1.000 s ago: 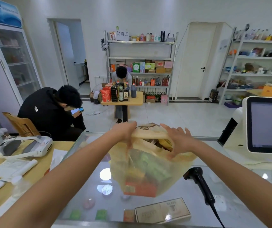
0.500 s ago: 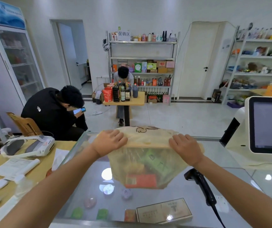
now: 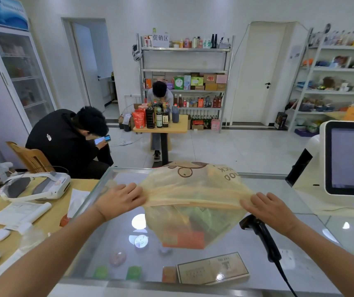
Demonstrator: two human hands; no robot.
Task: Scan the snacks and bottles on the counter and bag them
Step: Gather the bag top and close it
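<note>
Nearest, under the glass counter (image 3: 116, 236) top: flat tan box (image 3: 212, 269). Right of it, on the glass: black barcode scanner (image 3: 261, 234), cable trailing toward the near edge.

Mid-counter: yellow plastic bag (image 3: 193, 189), filled, resting on the glass. Orange box (image 3: 184, 239) and green packs (image 3: 195, 215) visible through the film. Gathered top pulled taut between left hand (image 3: 120, 200) and right hand (image 3: 270, 209), each clasping one end.

Right, beyond: white terminal screen (image 3: 352, 159).

Far: wooden table (image 3: 180, 125) with dark bottles (image 3: 150, 117).

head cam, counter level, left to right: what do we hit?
printer → left hand → bag → right hand → screen. Left out: scanner, which overlaps the right hand.
</note>
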